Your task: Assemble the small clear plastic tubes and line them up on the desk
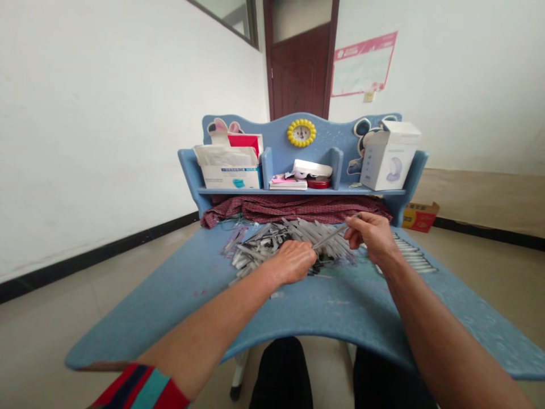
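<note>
A slim, clear-grey pen (330, 237) slants up to the right between my two hands. My left hand (298, 261) is closed round its lower end, low over the heap, with the fingertips partly hidden. The upper end is pinched between thumb and fingers of my right hand (372, 232). Below lies a loose heap of clear plastic pen parts (255, 249), some with black pieces among them. Beside my right wrist, several pens (414, 254) lie side by side in a row, partly covered by the forearm.
A blue desk (170, 301) has a raised shelf (298, 192) at the back. On it stand a mask box (232, 177), a red round tin (318, 183) and a white carton (388, 159). Checked cloth (264, 208) lies bunched beneath. A coloured box (420, 217) sits on the floor.
</note>
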Demonstrator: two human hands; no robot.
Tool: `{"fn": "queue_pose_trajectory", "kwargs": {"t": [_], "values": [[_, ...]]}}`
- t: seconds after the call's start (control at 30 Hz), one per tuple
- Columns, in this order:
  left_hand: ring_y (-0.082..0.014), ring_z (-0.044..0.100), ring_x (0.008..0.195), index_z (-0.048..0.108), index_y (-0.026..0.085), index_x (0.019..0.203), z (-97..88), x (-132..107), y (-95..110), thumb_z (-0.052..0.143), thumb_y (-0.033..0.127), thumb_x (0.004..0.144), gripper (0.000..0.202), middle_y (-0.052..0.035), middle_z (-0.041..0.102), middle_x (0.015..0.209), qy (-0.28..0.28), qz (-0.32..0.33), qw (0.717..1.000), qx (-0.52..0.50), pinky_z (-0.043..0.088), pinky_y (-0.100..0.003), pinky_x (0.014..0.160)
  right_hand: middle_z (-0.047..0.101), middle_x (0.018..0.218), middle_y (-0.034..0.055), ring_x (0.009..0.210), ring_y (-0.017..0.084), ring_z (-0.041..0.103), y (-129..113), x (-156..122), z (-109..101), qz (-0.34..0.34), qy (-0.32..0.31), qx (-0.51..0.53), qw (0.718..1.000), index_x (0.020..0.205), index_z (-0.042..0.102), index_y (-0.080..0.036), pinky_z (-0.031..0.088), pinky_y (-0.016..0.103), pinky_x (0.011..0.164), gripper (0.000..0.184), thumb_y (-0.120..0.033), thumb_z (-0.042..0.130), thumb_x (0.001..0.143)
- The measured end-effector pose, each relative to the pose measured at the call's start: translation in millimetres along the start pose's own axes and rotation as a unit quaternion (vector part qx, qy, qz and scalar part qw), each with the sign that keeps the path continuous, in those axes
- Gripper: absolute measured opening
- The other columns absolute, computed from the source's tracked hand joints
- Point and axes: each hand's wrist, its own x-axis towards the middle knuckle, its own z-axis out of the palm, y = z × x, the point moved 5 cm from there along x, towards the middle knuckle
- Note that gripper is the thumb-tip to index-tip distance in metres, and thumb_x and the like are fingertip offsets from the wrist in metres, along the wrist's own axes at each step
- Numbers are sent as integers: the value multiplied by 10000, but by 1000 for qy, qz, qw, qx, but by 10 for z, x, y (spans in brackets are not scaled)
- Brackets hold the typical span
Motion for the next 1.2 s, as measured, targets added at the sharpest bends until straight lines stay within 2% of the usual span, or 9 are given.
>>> {"fn": "queue_pose_trajectory", "kwargs": {"t": [0.23, 0.43, 0.73, 0.87, 1.03, 1.2], "values": [[-199, 598, 773, 626, 167, 807, -170, -1, -166, 496, 167, 757, 139, -72, 612, 861, 49, -28, 997, -55, 382, -258, 585, 599, 430, 6, 259, 105, 471, -56, 40, -121, -29, 27, 56, 998, 565, 558, -147, 352, 200, 266, 206, -298, 687, 621], [-155, 564, 709, 601, 159, 745, -171, 21, -308, 546, 176, 725, 61, -40, 612, 776, 109, -56, 981, -152, 379, -235, 625, 592, 421, 4, 259, 96, 466, -73, 18, -92, -34, 19, 46, 998, 536, 553, -146, 348, 190, 266, 217, -295, 687, 619], [-116, 509, 597, 601, 149, 668, -216, 28, -281, 574, 141, 675, 29, 7, 573, 633, 140, -79, 952, -261, 341, -208, 565, 597, 427, 4, 265, 97, 475, -23, 14, -41, -28, 10, 31, 999, 563, 561, -145, 354, 190, 278, 244, -336, 701, 621], [-101, 492, 560, 598, 139, 647, -173, 43, -299, 596, 145, 658, 13, 32, 535, 564, 143, -108, 927, -329, 336, -198, 538, 606, 446, 4, 271, 93, 477, -51, -16, 5, -42, -10, 38, 998, 561, 556, -147, 354, 189, 285, 248, -338, 694, 638], [-92, 511, 512, 590, 130, 674, -33, 99, -272, 616, 146, 640, 46, 53, 516, 523, 149, -129, 878, -436, 365, -189, 510, 593, 439, -3, 298, 98, 493, -145, -72, 42, -82, -29, 55, 995, 586, 577, -155, 389, 200, 321, 234, -347, 676, 675], [-90, 555, 454, 576, 125, 775, 157, 156, -110, 579, 107, 653, 123, 55, 542, 557, 100, -127, 821, -548, 390, -179, 454, 599, 450, 6, 303, 93, 492, -205, -121, 82, -88, -50, 21, 995, 563, 566, -153, 381, 196, 322, 278, -376, 668, 693]]}}
